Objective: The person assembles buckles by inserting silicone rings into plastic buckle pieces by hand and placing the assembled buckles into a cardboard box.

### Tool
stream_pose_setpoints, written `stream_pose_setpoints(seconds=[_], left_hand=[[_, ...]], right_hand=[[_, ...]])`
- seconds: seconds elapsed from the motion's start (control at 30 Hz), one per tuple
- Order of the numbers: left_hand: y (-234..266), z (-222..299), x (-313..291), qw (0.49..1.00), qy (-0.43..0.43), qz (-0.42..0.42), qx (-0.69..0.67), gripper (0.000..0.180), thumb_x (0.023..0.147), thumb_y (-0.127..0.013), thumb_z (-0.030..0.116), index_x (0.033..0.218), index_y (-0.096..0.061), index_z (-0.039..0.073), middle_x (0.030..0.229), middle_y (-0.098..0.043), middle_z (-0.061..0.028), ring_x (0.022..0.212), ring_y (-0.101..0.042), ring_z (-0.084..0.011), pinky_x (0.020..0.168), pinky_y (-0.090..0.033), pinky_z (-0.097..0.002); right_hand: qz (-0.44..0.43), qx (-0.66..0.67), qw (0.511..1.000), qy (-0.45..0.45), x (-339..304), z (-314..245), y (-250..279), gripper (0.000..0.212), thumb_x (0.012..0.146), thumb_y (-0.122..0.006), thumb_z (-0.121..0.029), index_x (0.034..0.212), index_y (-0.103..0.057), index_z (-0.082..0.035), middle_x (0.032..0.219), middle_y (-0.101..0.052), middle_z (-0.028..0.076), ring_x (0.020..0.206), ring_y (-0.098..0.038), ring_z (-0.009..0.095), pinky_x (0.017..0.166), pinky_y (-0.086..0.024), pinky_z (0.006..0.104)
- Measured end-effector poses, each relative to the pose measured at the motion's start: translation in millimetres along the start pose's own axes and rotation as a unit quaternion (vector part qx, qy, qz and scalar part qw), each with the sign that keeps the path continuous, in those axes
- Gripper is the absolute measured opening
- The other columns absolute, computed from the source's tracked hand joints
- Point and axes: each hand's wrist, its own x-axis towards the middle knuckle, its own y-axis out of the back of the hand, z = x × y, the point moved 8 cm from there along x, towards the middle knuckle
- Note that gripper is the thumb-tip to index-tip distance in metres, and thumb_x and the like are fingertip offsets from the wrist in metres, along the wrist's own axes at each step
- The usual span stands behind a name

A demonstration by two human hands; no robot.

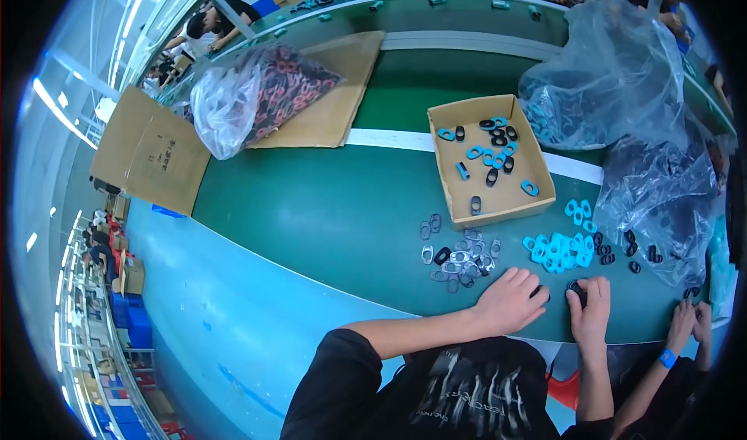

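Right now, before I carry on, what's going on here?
A person works at a green table with both hands low over its near edge. The right hand holds a black piece; the left hand has a dark piece at its fingertips, though its grip is unclear. Loose cyan rings and grey rings lie just beyond the hands. Behind them, an open box holds scattered black and cyan pieces.
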Motion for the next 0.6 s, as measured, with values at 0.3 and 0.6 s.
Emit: stream_pose_setpoints(seconds=[0.3,0.6], left_hand=[[94,-40,57,0.970,0.004,0.239,0.038,0.021,0.080,-0.072,0.024,0.080,-0.058,0.008,0.067,-0.060,-0.0136,0.065,-0.063,-0.0321,0.061,-0.047,-0.0478],[170,-117,69,0.949,0.005,0.262,0.177,0.023,0.083,-0.074,0.012,0.105,-0.072,0.005,0.093,-0.067,-0.0133,0.088,-0.060,-0.0353,0.080,-0.049,-0.0457]], right_hand=[[-0.017,0.245,0.969,0.036,130,-58,2,0.060,0.090,-0.068,-0.010,0.147,-0.049,-0.001,0.136,-0.058,0.011,0.110,-0.060,0.020,0.100,-0.047,0.0332],[-0.035,0.358,0.919,-0.158,93,19,10,0.023,0.092,-0.070,-0.009,0.113,-0.070,0.001,0.112,-0.070,0.005,0.094,-0.065,0.012,0.085,-0.051,0.0267]])
